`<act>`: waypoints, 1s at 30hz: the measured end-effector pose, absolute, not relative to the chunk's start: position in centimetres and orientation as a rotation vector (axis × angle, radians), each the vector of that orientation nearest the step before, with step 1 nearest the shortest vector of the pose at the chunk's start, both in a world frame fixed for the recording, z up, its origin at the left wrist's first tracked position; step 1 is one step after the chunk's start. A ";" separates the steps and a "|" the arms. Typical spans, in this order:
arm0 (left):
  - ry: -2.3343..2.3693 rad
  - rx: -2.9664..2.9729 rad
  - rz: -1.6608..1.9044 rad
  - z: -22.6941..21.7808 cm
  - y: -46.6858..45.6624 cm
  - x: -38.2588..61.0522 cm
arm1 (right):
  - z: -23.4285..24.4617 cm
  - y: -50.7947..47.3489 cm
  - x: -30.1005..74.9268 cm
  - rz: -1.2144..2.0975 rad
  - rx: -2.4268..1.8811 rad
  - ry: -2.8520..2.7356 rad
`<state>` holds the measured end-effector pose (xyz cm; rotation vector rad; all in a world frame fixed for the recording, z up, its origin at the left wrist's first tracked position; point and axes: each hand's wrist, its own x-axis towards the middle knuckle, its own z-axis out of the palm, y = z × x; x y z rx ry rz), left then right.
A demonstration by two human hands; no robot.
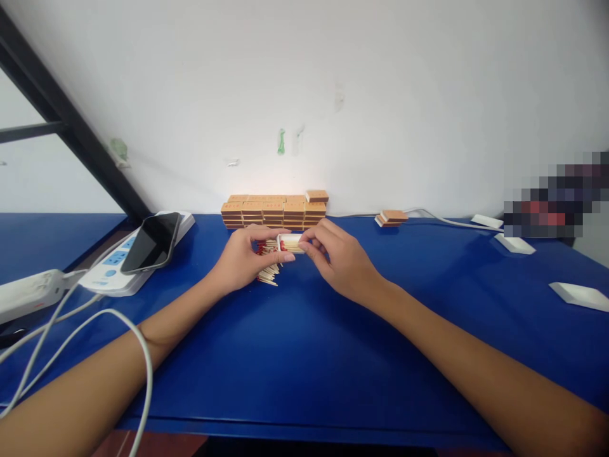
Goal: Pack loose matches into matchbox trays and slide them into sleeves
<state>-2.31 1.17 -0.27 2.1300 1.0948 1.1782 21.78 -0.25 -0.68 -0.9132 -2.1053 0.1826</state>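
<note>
My left hand (247,257) grips the left end of a small white matchbox tray (285,238), thumb in front and fingers behind. Red-tipped matches (292,245) lie inside the tray, their heads toward the left. At the tray's right end, my right hand (330,254) has thumb and fingers pinched together; whether they hold the tray's edge or the match ends I cannot make out. A loose pile of matches (269,273) lies on the blue table under and beside my left hand, partly hidden by it.
Stacked matchboxes (273,208) stand against the wall behind my hands. A few more matchboxes (392,217) sit farther right. On the left, a phone (152,241) rests on a power strip (111,279), and a white cable (147,368) loops over my left forearm. White pieces (514,244) lie at right.
</note>
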 end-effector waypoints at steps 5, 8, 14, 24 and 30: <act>1.261 2.068 1.327 -0.2 1.6 -2.7 | -1.3 -0.5 20.5 0.221 -1.145 -2.044; 1.286 2.076 1.370 -0.2 1.7 -2.7 | -1.9 -0.3 19.5 0.248 -1.307 -2.101; 1.302 2.096 1.362 -0.2 1.6 -2.6 | -2.1 0.2 18.4 0.269 -1.427 -2.184; 1.271 2.109 1.377 -0.1 1.6 -2.6 | -2.4 0.3 17.9 0.311 -1.386 -2.117; 1.287 2.115 1.362 -0.1 1.6 -2.6 | -2.7 0.2 17.5 0.311 -1.350 -2.159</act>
